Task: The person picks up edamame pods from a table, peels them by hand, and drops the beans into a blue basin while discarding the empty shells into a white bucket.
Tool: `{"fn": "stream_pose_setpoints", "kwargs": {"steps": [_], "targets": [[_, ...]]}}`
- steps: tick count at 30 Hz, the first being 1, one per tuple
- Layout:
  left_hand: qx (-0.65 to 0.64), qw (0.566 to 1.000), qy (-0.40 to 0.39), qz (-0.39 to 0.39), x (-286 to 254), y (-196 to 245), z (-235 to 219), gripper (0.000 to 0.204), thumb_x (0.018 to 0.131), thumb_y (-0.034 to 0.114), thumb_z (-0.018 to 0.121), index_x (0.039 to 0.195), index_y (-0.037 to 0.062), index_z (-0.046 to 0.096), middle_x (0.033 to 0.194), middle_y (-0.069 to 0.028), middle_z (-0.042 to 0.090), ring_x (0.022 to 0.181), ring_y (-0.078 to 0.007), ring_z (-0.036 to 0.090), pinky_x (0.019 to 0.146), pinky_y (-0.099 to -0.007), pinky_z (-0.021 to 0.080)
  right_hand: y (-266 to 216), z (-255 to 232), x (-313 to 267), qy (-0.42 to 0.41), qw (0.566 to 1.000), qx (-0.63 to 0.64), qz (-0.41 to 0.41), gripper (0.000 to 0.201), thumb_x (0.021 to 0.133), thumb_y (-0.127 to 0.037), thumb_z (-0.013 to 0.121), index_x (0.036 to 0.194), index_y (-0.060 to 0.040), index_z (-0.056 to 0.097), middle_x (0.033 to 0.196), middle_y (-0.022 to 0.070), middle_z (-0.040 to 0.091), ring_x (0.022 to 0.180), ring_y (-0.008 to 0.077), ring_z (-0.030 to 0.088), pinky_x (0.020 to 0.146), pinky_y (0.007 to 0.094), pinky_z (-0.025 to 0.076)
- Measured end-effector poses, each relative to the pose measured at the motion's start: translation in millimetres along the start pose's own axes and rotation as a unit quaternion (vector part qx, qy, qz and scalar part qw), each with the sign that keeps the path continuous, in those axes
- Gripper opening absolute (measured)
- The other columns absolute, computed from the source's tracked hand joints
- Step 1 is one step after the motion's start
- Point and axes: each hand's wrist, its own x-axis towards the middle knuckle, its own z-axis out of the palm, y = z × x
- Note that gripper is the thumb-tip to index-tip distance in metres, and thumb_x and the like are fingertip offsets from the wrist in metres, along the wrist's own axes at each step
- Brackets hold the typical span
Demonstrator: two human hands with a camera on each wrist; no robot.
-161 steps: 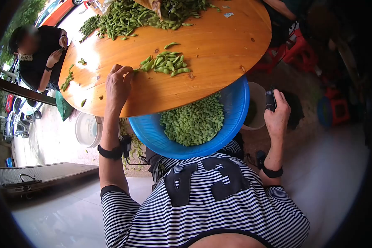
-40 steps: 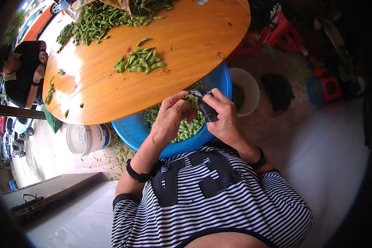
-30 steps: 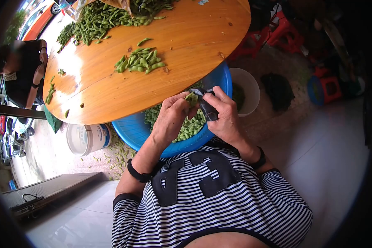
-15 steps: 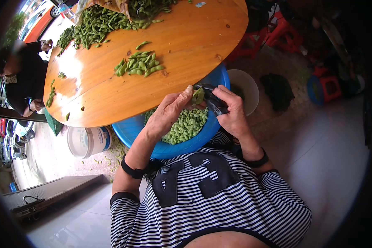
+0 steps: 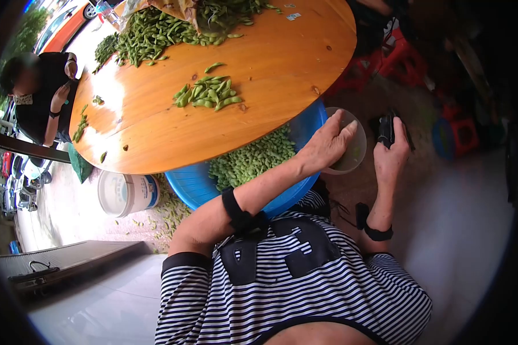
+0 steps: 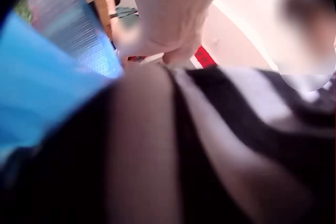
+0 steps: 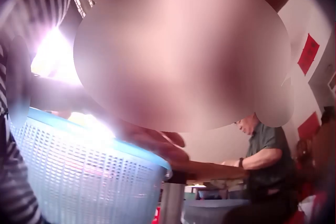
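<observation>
My left hand (image 5: pixel 330 142) reaches across the blue basket (image 5: pixel 184 183) and hangs over a pale translucent bucket (image 5: pixel 360 155). Its fingers are extended, with no pod visible between them. Off to the right, my right hand (image 5: pixel 392 158) grips a dark, glossy, elongated object (image 5: pixel 387 131) that stands up out of the fist; its exact kind I cannot tell. Shelled green beans (image 5: pixel 253 158) fill much of the basket, which sits at my lap under the table edge. Green soybean pods (image 5: pixel 210 93) lie in a small pile on the wooden table (image 5: pixel 282 63).
A large heap of pods (image 5: pixel 167 34) with a bag on it covers the far part of the table. Another person (image 5: pixel 40 92) sits at the left. A white bucket (image 5: pixel 124 192) and scattered pods are on the floor; red stools (image 5: pixel 406 60) stand at the right.
Half a second ago both hands met over the basket around a green pod. They have parted: the left swung right over the pale bucket, the right moved farther right with the dark object.
</observation>
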Motion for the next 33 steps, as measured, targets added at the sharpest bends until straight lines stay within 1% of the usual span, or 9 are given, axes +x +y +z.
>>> {"fn": "stream_pose_setpoints", "kwargs": {"steps": [4,6,9,12,17,24,28,31,33], "targets": [[-0.195,0.97,-0.131,-0.054,-9,27,24,0.068,0.101,0.047,0.035,0.146,-0.0021,0.021,0.135,-0.0224,0.047,0.129,-0.0283,0.042,0.103,-0.0348,0.038,-51,14,-7,0.101,0.943,0.313,0.043,0.028,0.082,0.006,0.051,0.11,0.0064,0.058,0.098,0.0105,0.067,0.085,0.0144,0.061,0.074,0.0276,0.05],[-0.247,0.965,-0.074,-0.049,-12,4,43,0.062,0.092,0.008,0.046,0.147,-0.0004,0.02,0.137,-0.023,0.044,0.124,-0.0319,0.048,0.098,-0.034,0.044,-27,27,-1,0.074,0.904,0.404,0.119,0.029,0.082,0.004,0.051,0.111,0.0062,0.058,0.099,0.0091,0.068,0.084,0.0114,0.059,0.072,0.0266,0.049],[-0.112,0.981,-0.143,-0.068,-41,37,17,0.066,0.082,-0.004,0.055,0.142,0.001,0.03,0.137,-0.0236,0.043,0.122,-0.0344,0.05,0.096,-0.036,0.047,10,49,15,0.051,0.97,0.221,0.091,0.038,0.075,0.006,0.054,0.112,0.0044,0.058,0.098,0.0143,0.065,0.085,0.0255,0.062,0.075,0.0336,0.05],[0.242,0.942,0.034,0.229,-61,38,-33,0.045,0.077,-0.003,0.064,0.121,0.0048,0.057,0.126,-0.0217,0.051,0.111,-0.0372,0.057,0.09,-0.04,0.051,58,62,8,-0.004,1.0,0.014,0.018,0.044,0.067,0.006,0.055,0.112,0.0027,0.058,0.1,0.0212,0.058,0.096,0.0414,0.057,0.081,0.0421,0.047],[0.466,0.841,0.257,0.097,-80,24,-141,0.019,0.08,0.0,0.062,0.098,0.0037,0.068,0.094,-0.0132,0.06,0.088,-0.0317,0.06,0.077,-0.0396,0.05,74,59,-14,-0.037,0.997,0.007,0.073,0.043,0.067,0.004,0.054,0.11,0.0045,0.058,0.099,0.0229,0.06,0.096,0.041,0.059,0.084,0.0418,0.047],[0.582,0.755,0.273,0.128,-79,8,-162,0.018,0.08,0.008,0.063,0.096,0.0077,0.071,0.094,-0.0086,0.06,0.088,-0.0292,0.059,0.079,-0.0387,0.05,22,47,0,-0.047,0.995,0.072,0.045,0.045,0.065,0.005,0.053,0.11,0.006,0.058,0.102,0.0236,0.06,0.1,0.0408,0.059,0.086,0.0411,0.047],[0.558,0.767,0.311,0.057,-85,25,-151,0.019,0.08,0.007,0.064,0.097,0.0095,0.071,0.098,-0.0071,0.061,0.087,-0.029,0.06,0.077,-0.0383,0.05,-25,35,2,-0.105,0.981,0.158,0.044,0.034,0.072,0.007,0.053,0.105,0.0043,0.059,0.095,0.0203,0.061,0.09,0.0364,0.061,0.08,0.0348,0.048],[0.546,0.754,0.339,0.133,-92,36,-133,0.017,0.082,0.009,0.066,0.098,0.0099,0.071,0.097,-0.0066,0.065,0.081,-0.0224,0.061,0.073,-0.0322,0.05,-62,34,-5,-0.207,0.896,0.392,0.028,0.033,0.073,0.009,0.05,0.105,0.0056,0.059,0.085,0.0084,0.067,0.069,0.0098,0.057,0.063,0.0241,0.046],[0.271,0.924,0.269,-0.003,-99,54,-111,0.012,0.084,0.01,0.068,0.095,0.0049,0.07,0.081,-0.0059,0.065,0.074,-0.016,0.06,0.069,-0.0266,0.048,-82,25,-10,-0.338,0.805,0.476,0.109,0.039,0.069,0.004,0.053,0.107,0.004,0.061,0.08,0.0012,0.062,0.064,0.0026,0.049,0.057,0.0184,0.041]]}}
